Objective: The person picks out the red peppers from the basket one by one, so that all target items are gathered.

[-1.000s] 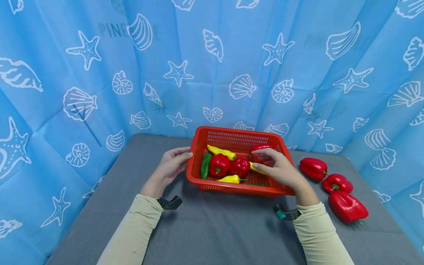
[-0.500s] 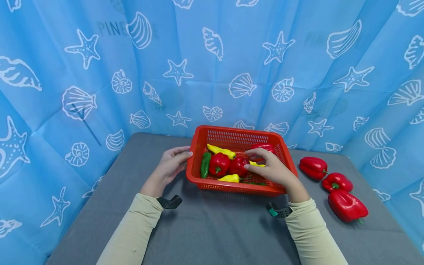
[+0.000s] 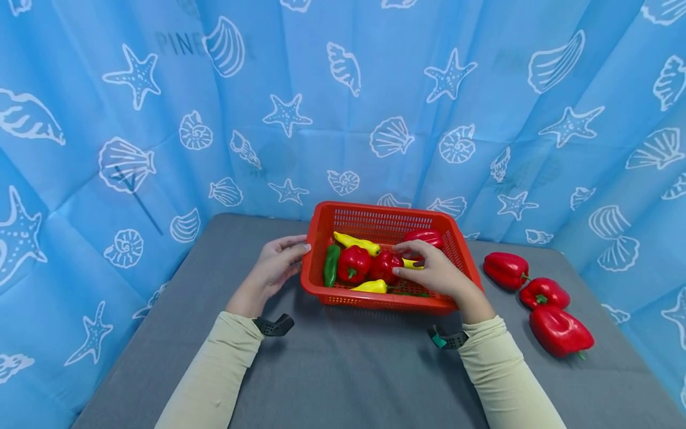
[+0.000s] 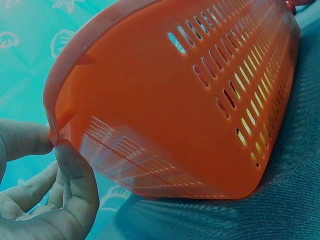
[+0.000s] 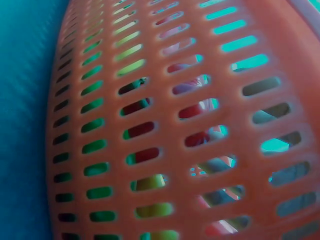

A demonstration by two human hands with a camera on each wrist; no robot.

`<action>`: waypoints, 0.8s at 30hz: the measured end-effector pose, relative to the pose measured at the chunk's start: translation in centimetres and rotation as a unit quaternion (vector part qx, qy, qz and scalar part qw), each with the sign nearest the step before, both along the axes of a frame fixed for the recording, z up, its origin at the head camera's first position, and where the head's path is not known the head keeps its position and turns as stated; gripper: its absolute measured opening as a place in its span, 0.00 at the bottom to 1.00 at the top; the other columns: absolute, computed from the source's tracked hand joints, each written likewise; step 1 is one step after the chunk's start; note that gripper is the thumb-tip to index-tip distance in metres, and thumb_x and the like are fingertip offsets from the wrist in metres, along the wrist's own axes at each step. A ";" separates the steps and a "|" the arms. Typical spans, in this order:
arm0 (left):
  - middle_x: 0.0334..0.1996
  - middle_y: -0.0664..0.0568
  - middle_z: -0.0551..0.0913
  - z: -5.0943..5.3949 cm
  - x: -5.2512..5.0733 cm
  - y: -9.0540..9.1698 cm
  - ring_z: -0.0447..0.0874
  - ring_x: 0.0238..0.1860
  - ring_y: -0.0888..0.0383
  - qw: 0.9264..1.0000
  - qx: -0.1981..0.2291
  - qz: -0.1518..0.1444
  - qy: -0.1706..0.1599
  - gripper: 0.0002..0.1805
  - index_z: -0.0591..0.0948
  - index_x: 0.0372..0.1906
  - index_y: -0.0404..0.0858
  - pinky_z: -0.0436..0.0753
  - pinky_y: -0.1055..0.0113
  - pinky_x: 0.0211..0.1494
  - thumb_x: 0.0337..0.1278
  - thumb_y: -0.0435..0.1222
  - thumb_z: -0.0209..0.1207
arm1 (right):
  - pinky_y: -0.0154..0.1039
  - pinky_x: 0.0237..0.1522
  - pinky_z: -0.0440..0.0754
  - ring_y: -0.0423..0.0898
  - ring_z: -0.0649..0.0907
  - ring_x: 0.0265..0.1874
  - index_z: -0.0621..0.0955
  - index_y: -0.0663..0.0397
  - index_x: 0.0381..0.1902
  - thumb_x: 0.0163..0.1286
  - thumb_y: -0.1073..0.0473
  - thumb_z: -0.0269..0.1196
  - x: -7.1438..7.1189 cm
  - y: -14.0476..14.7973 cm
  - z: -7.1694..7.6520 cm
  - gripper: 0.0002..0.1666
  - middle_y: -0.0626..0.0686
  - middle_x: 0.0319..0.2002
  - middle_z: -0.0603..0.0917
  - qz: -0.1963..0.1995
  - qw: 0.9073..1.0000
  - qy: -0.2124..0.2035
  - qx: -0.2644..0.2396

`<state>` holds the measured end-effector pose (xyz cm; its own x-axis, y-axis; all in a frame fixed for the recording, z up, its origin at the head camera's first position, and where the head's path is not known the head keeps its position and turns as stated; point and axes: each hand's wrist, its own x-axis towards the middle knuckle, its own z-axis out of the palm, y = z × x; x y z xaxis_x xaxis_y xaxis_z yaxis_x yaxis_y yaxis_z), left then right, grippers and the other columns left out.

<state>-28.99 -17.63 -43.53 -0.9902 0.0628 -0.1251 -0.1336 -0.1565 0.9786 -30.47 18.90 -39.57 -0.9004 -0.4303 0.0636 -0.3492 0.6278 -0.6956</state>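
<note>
An orange-red slotted basket [image 3: 375, 307] [image 4: 135, 65] [image 5: 165, 100] sits on the grey table. The left hand [image 3: 273, 271] [image 4: 65, 195] pinches its left rim between thumb and fingers. Inside lie a round red bell pepper [image 3: 384, 268], a second one [image 3: 354, 265] to its left, yellow peppers [image 3: 356, 243] and a green pepper [image 3: 331, 265]. Over the basket's front right, the right hand [image 3: 439, 271] reaches in, its thumb and fingertips at the right side of the round red bell pepper. Through the slots in the right wrist view, only parts of that hand show.
Three red bell peppers [image 3: 505, 271] [image 3: 543, 294] [image 3: 560, 332] lie on the table right of the basket. Another red pepper [image 3: 426, 238] is in the basket's back right corner. Behind the table hangs a blue curtain [image 3: 343, 119] with white shell prints.
The right hand has moved left within the basket, from over the yellow pepper to the round red bell pepper. The left hand stays at the rim.
</note>
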 end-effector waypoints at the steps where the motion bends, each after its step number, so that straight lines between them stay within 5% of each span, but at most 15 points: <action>1: 0.66 0.42 0.82 0.0 0.0 0.0 0.87 0.56 0.52 1.000 -0.001 0.000 0.000 0.26 0.78 0.71 0.40 0.90 0.61 0.57 0.72 0.41 0.66 | 0.55 0.56 0.89 0.58 0.82 0.63 0.79 0.49 0.68 0.64 0.53 0.78 0.0 0.0 0.0 0.36 0.57 0.65 0.82 0.001 1.000 -0.002 0.002; 24: 0.65 0.42 0.82 0.0 0.0 0.0 0.87 0.55 0.52 1.000 0.007 -0.001 0.000 0.26 0.78 0.71 0.39 0.90 0.62 0.55 0.72 0.40 0.65 | 0.57 0.59 0.88 0.58 0.79 0.68 0.76 0.48 0.71 0.64 0.52 0.78 -0.2 -1.6 0.5 0.40 0.56 0.68 0.80 0.000 0.999 -0.018 0.026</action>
<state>-29.02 -17.62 -43.54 -0.9901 0.0659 -0.1241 -0.1337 -0.1697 0.9764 -30.69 17.35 -39.10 -0.9013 -0.4331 0.0086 -0.3253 0.6635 -0.6738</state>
